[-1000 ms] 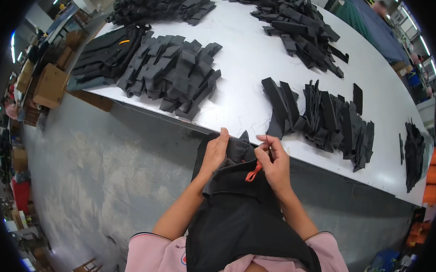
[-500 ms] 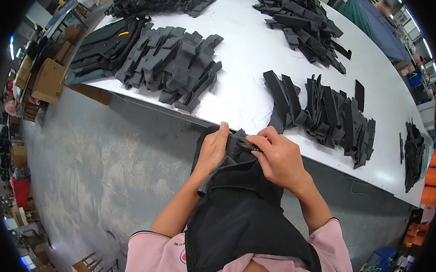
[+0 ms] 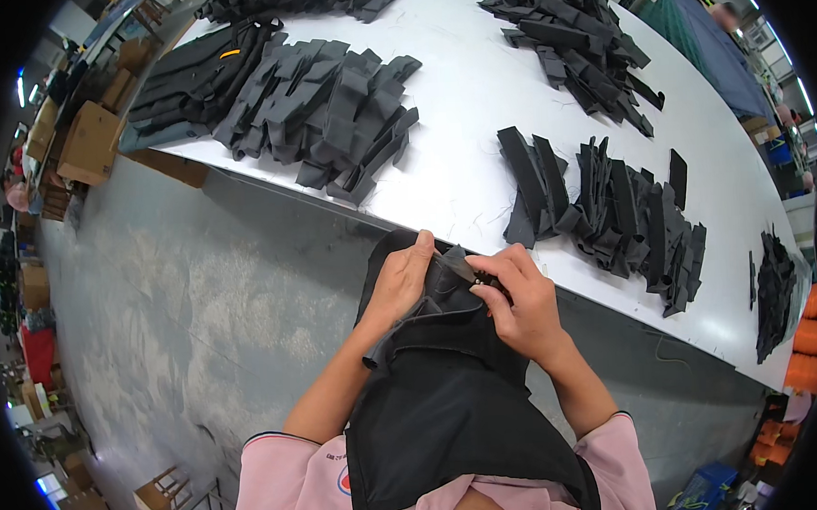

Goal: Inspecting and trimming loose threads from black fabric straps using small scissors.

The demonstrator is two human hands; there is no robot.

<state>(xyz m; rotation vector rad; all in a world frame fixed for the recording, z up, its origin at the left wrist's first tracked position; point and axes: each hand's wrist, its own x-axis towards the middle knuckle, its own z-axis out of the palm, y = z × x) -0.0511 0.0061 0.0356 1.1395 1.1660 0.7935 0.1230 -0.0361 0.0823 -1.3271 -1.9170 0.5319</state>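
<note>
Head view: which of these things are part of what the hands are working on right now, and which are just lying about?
In hand:
- black fabric piece, gripped by both hands at the table edge
- left hand
- right hand, pinching a small tool, too hidden to identify

Lying about:
- pile of black strips on the white table
- fanned black pieces
- cardboard boxes on the floor

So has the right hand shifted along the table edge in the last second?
No real shift. The right hand stays on the black garment just below the white table's edge, beside the left hand, though its fingers have closed down.
</note>
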